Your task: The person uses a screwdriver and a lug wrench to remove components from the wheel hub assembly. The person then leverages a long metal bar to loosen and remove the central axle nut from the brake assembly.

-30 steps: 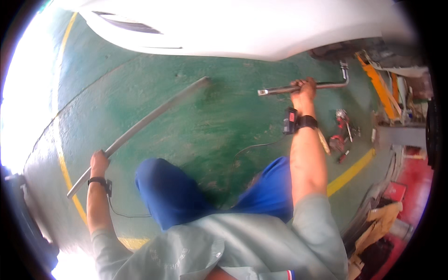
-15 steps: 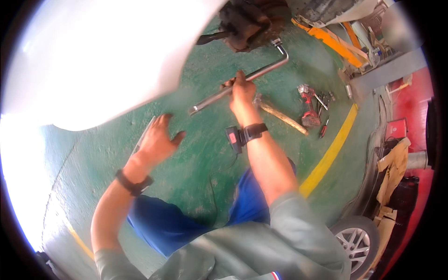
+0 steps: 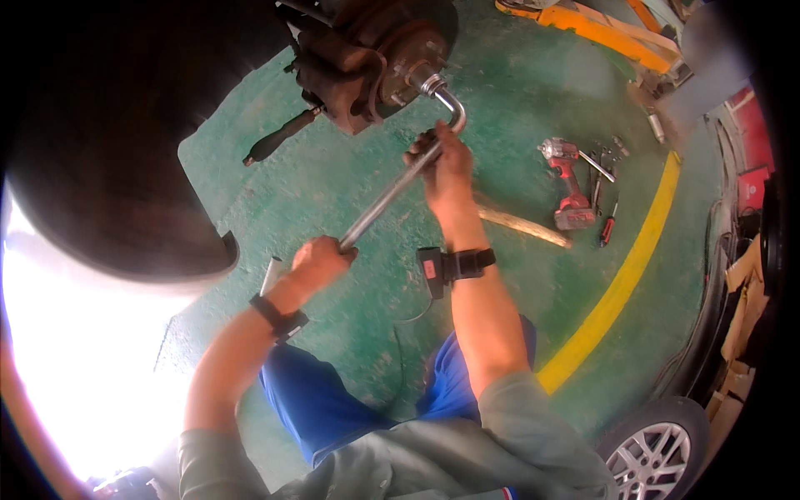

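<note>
A long L-shaped socket wrench (image 3: 387, 197) slants across the view, its socket end seated on the middle of a rusty wheel hub (image 3: 403, 60). Around the free end of its bar my left hand (image 3: 319, 263) is closed. My right hand (image 3: 447, 171) grips the same bar just below the bend. Beside the hub sits a brown brake caliper (image 3: 337, 77). A dark-handled tool (image 3: 282, 137) sticks out from the caliper's lower side; its tip is hidden.
Car bodywork (image 3: 108, 192) overhangs the left. On the green floor lie a wooden handle (image 3: 525, 226), a red cordless impact wrench (image 3: 572, 185) and a red screwdriver (image 3: 609, 228). A yellow line (image 3: 621, 287) and a wheel (image 3: 654, 454) are at right, an orange beam (image 3: 596, 33) beyond.
My left hand has moved up and right and closed on the wrench's free end. My right hand has slid nearer the bend. The view has shifted, showing more of the hub and caliper.
</note>
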A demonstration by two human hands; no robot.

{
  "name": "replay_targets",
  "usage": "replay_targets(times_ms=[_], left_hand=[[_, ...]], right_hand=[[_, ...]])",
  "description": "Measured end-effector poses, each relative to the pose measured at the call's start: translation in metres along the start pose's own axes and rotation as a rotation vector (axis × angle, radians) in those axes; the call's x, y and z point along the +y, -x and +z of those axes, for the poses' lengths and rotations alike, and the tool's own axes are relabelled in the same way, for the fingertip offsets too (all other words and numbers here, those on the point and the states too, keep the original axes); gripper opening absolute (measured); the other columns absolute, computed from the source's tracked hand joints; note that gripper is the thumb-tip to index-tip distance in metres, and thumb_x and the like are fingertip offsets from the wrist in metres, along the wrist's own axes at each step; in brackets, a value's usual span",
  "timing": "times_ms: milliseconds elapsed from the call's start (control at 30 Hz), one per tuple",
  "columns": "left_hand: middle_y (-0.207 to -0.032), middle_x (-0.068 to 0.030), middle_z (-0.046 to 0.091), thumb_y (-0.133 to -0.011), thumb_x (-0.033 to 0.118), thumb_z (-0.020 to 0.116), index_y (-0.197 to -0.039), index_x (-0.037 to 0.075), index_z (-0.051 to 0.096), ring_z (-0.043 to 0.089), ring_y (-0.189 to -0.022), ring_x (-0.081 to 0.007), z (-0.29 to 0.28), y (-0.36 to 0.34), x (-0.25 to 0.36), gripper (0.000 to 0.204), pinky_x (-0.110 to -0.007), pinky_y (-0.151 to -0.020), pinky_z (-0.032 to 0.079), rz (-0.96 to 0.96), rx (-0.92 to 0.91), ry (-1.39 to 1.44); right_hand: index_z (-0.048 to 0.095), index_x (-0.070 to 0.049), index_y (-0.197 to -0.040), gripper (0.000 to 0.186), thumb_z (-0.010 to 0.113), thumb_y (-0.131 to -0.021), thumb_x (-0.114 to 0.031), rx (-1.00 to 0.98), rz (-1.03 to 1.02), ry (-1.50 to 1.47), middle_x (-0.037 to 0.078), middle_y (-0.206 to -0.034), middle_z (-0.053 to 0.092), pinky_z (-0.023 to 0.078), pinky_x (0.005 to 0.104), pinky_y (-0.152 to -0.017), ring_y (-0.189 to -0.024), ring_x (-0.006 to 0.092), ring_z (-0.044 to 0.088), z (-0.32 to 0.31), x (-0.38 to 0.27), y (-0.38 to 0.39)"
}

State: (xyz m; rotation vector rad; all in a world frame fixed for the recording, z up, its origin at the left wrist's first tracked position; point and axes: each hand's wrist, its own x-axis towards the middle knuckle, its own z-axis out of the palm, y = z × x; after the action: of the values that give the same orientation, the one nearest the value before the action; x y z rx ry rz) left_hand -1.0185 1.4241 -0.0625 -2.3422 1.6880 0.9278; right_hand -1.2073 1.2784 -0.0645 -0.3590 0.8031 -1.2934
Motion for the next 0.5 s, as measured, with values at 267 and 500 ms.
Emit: replay_targets(times_ms=[267,500], left_hand=[[-0.081,-0.0212,0.067,-0.081,0.032,0.057,-0.084,0.006,0.069,0.066,-0.08,-0.0397,0.027,-0.019,-0.007,0.03,-0.046,-0.075,0.053,-0.015,0.079,-0.004],[-0.071,-0.0182,0.064,-0.075,0.025,0.062,-0.073,0.006,0.061,0.063,-0.068,-0.0399,0.083,-0.06,-0.021,0.02,-0.048,-0.064,0.051,0.14,0.266,0.059]], right_hand=[[0.046,-0.014,-0.076,0.039,0.056,-0.094,-0.047,-0.034,0.164,-0.227,-0.003,-0.059,0.042,0.037,0.027,-0.051,-0.052,0.0089,0.042,-0.003,-0.032,-0.044],[0.045,-0.013,-0.071,0.043,0.057,-0.093,-0.048,0.101,0.08,-0.015,-0.006,-0.054,0.034,0.029,0.0253,-0.045,-0.044,0.0078,0.033,0.002,-0.026,-0.045]])
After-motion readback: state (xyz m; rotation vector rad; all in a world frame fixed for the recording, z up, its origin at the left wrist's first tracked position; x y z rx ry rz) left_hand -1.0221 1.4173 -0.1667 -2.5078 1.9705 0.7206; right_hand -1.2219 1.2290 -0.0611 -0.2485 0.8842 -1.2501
